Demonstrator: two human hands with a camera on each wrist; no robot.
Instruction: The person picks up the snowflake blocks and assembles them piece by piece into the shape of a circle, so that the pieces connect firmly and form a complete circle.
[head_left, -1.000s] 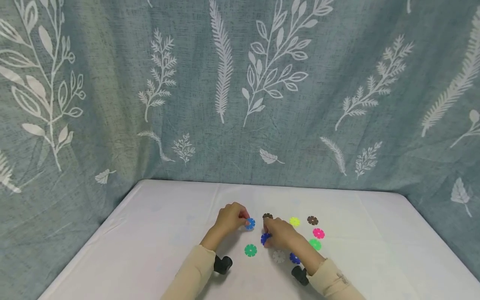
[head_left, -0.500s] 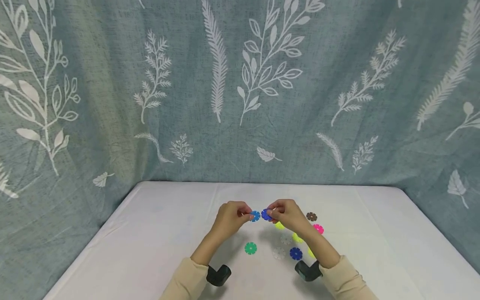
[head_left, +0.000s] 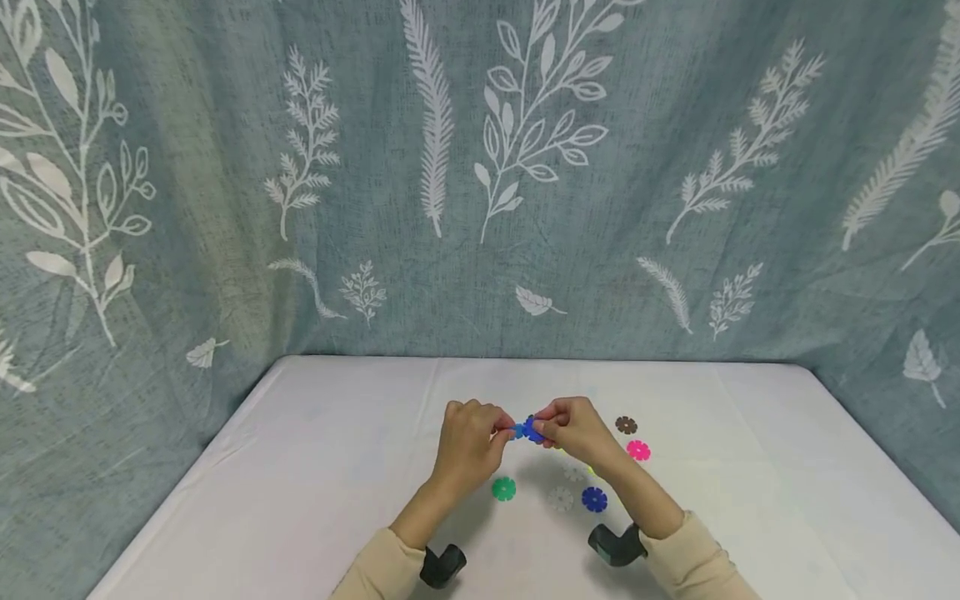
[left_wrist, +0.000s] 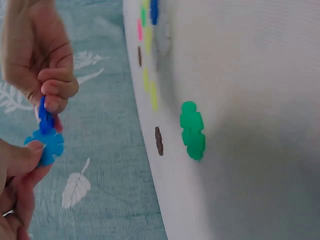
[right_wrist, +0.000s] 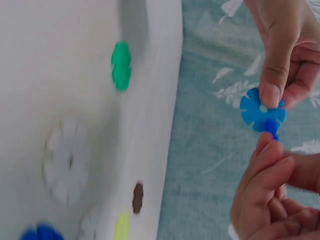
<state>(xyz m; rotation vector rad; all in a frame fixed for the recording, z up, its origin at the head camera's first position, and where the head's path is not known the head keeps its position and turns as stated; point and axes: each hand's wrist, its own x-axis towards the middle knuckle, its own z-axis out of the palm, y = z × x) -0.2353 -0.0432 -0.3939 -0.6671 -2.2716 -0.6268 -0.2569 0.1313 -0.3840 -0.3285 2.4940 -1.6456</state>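
Above the table, my left hand (head_left: 467, 442) pinches a light blue notched plastic disc (right_wrist: 252, 111) between thumb and fingers. Facing it, my right hand (head_left: 581, 429) pinches a dark blue notched disc (left_wrist: 46, 122) the same way. The two discs meet at their rims, turned at an angle to each other, as both wrist views show. How deep the notches sit in one another cannot be made out, since fingertips cover part of each disc. A green disc (head_left: 504, 488) lies flat on the table below my hands.
More notched discs lie on the white table (head_left: 337, 467): a dark blue one (head_left: 595, 499), a clear one (head_left: 560, 499), a pink one (head_left: 638, 450) and a brown one (head_left: 626, 425). Yellow discs (left_wrist: 153, 95) are partly hidden by my right arm in the head view. A patterned curtain (head_left: 480, 317) hangs behind.
My right hand has lifted the dark blue disc off the table and brought it up beside the light blue one. My left hand has raised its disc too, and the gap between them has closed.
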